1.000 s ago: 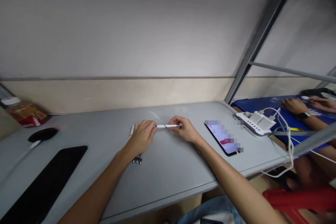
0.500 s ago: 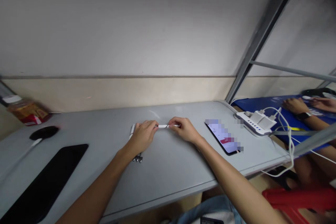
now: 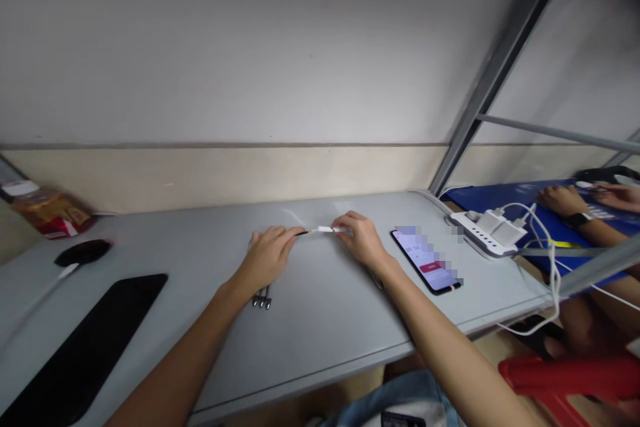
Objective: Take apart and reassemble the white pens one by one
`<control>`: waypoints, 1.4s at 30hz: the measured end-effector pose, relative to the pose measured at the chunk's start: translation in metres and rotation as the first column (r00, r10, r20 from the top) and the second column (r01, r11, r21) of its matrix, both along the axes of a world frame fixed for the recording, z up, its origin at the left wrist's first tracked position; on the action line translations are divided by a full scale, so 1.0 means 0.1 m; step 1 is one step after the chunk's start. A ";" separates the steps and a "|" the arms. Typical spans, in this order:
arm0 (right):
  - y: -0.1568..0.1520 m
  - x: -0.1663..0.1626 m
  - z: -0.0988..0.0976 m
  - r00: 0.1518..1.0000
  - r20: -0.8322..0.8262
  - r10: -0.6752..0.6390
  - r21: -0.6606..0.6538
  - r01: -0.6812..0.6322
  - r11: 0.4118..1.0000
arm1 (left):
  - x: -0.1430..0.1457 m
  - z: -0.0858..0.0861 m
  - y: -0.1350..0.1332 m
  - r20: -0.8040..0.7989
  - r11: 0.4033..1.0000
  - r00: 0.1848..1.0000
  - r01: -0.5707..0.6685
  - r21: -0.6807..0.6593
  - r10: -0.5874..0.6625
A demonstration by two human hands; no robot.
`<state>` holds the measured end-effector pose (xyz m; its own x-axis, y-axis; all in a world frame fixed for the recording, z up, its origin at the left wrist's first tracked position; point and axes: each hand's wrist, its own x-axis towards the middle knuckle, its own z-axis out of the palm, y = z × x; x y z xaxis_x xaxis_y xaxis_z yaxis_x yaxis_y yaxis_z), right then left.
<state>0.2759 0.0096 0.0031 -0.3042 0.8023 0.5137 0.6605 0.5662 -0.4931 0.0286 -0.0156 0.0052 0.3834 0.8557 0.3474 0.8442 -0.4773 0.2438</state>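
Observation:
My left hand (image 3: 267, 257) and my right hand (image 3: 361, 239) pinch the two ends of a thin white pen (image 3: 326, 230) just above the grey table (image 3: 320, 320). Between the hands a dark, thin inner part shows at the left end of the white barrel. Several more pens (image 3: 261, 298) lie under my left hand, their tips sticking out toward me. Both hands have their fingers closed.
A lit phone (image 3: 427, 260) lies right of my right hand. A white power strip (image 3: 487, 235) with chargers and cables sits at the table's right end. Left are a black keyboard (image 3: 85, 347), a black mouse (image 3: 83, 252) and a snack packet (image 3: 50, 213). Another person's hands (image 3: 570, 203) rest on a blue table.
My hands have drawn apart a little; the right one moved right with the white barrel, baring a dark thin part between them.

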 end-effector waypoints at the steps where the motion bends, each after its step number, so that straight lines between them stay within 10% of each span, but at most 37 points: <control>1: 0.00 0.02 0.00 1.000 0.009 -0.017 -0.001 0.017 1.000 | -0.01 0.00 0.01 -0.004 1.000 1.000 -0.010 0.001 0.010; 8: 0.01 0.11 0.02 0.996 0.061 -0.067 -0.003 0.067 0.998 | -0.03 0.01 0.02 0.018 0.999 0.999 -0.038 -0.011 0.038; 22: -0.02 -0.14 -0.09 0.968 -0.083 0.235 0.050 -0.231 0.972 | 0.08 -0.05 -0.01 -0.010 0.998 0.999 0.045 -0.038 -0.046; 30: -0.06 -0.16 0.02 0.927 -0.312 0.206 -0.267 -0.294 0.918 | 0.06 0.05 -0.04 -0.001 0.993 0.993 0.115 0.003 -0.115; 42: -0.01 -0.14 0.03 0.869 -0.477 0.130 -0.356 -0.326 0.876 | 0.03 0.08 0.02 0.409 0.998 0.912 -0.012 -0.064 0.038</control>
<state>0.2624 0.0087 0.0062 -0.3355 0.9018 0.2723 0.2065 0.3524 -0.9128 0.0311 -0.0140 0.0131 0.1962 0.8869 0.4182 0.6753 -0.4314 0.5982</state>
